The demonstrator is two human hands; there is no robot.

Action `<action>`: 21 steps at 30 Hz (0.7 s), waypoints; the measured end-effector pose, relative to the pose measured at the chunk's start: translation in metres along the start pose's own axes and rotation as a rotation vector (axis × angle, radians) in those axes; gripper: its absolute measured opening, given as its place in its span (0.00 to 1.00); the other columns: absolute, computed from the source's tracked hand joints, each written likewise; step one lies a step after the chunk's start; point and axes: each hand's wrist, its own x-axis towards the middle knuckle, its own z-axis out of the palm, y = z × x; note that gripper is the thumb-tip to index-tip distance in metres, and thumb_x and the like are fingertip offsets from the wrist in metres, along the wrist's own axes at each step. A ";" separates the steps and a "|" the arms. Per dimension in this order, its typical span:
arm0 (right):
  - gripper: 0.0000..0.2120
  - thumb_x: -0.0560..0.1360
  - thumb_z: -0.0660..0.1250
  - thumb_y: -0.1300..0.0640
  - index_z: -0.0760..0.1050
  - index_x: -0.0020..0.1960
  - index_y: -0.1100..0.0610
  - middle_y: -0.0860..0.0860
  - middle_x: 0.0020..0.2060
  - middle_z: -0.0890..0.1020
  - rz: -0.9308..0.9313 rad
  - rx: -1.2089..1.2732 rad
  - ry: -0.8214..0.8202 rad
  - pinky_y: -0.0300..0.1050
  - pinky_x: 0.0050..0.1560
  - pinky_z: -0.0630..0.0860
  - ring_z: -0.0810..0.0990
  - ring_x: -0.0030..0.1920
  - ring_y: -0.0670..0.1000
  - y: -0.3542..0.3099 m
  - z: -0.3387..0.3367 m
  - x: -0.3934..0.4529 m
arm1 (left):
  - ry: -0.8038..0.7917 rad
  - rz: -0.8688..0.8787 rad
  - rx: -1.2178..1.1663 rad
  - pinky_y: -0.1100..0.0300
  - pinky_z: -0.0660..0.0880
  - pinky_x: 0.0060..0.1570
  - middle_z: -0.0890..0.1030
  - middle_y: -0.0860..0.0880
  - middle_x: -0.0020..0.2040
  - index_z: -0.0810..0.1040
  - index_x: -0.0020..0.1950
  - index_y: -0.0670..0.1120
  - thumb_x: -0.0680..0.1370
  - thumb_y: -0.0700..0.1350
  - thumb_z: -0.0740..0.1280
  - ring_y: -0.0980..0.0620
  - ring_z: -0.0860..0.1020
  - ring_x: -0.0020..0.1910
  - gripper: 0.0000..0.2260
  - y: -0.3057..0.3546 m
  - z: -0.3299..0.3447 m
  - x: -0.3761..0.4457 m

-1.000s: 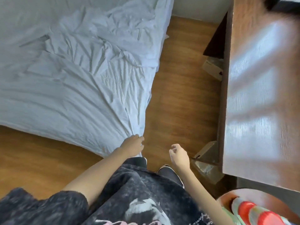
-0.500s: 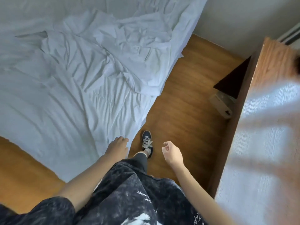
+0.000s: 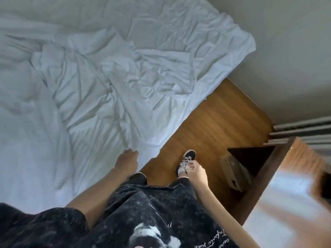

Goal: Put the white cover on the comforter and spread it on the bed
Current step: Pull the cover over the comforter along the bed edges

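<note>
Hands at the bed's near edge

Left hand (image 3: pixel 127 161) curls at the crumpled white cotton cover (image 3: pixel 111 77), grip unclear; right hand (image 3: pixel 196 173) hangs loosely curled, empty. Best take corners, pull evenly across the bed (image 3: pixel 26 140).

The white cover (image 3: pixel 111 83) is thin matt cloth, heavily creased. The floor (image 3: pixel 220 122) is smooth wood grain with a soft sheen. The worktop (image 3: pixel 286 203) is glossy brown wood (bright with glare). The shirt (image 3: pixel 143 212) is mottled dark cloth.
</note>
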 end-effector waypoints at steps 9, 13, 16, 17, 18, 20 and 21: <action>0.16 0.81 0.60 0.54 0.70 0.68 0.54 0.51 0.60 0.79 -0.319 -0.424 -0.184 0.40 0.50 0.76 0.78 0.53 0.49 -0.065 -0.146 0.197 | 0.071 -0.410 -0.382 0.49 0.71 0.58 0.72 0.42 0.63 0.68 0.69 0.44 0.80 0.44 0.58 0.43 0.71 0.62 0.17 0.095 -0.061 0.111; 0.20 0.79 0.61 0.53 0.67 0.70 0.54 0.51 0.63 0.76 -0.489 -0.627 -0.229 0.48 0.58 0.74 0.76 0.61 0.52 -0.125 -0.197 0.257 | 0.153 -0.596 -0.593 0.50 0.73 0.57 0.72 0.42 0.62 0.69 0.68 0.44 0.80 0.45 0.60 0.43 0.72 0.62 0.17 0.131 -0.083 0.129; 0.21 0.79 0.61 0.50 0.65 0.70 0.53 0.53 0.63 0.75 -0.570 -0.747 -0.222 0.49 0.55 0.76 0.77 0.58 0.53 -0.176 -0.204 0.297 | 0.159 -0.716 -0.673 0.50 0.73 0.57 0.72 0.43 0.64 0.69 0.69 0.45 0.80 0.46 0.60 0.44 0.71 0.63 0.17 0.135 -0.091 0.147; 0.23 0.79 0.62 0.48 0.64 0.71 0.53 0.54 0.63 0.74 -0.596 -0.790 -0.216 0.50 0.55 0.77 0.77 0.58 0.54 -0.192 -0.200 0.308 | 0.159 -0.757 -0.707 0.50 0.73 0.58 0.72 0.43 0.64 0.69 0.69 0.45 0.80 0.46 0.60 0.44 0.71 0.63 0.18 0.133 -0.092 0.154; 0.25 0.78 0.62 0.46 0.63 0.71 0.54 0.55 0.63 0.73 -0.618 -0.833 -0.209 0.50 0.56 0.76 0.75 0.59 0.55 -0.204 -0.194 0.318 | 0.159 -0.785 -0.732 0.50 0.73 0.58 0.72 0.42 0.65 0.69 0.70 0.44 0.80 0.46 0.61 0.44 0.71 0.64 0.18 0.132 -0.091 0.161; 0.31 0.77 0.63 0.43 0.59 0.74 0.55 0.57 0.66 0.69 -0.656 -0.915 -0.197 0.51 0.59 0.73 0.71 0.64 0.58 -0.231 -0.169 0.344 | 0.183 -0.821 -0.756 0.50 0.72 0.59 0.72 0.41 0.65 0.69 0.70 0.44 0.80 0.46 0.61 0.43 0.71 0.64 0.19 0.122 -0.087 0.183; 0.35 0.76 0.63 0.41 0.56 0.75 0.55 0.58 0.68 0.67 -0.667 -0.949 -0.180 0.51 0.61 0.71 0.68 0.66 0.59 -0.243 -0.149 0.357 | 0.186 -0.828 -0.758 0.50 0.72 0.59 0.72 0.41 0.66 0.68 0.71 0.43 0.80 0.46 0.62 0.42 0.71 0.65 0.19 0.114 -0.082 0.197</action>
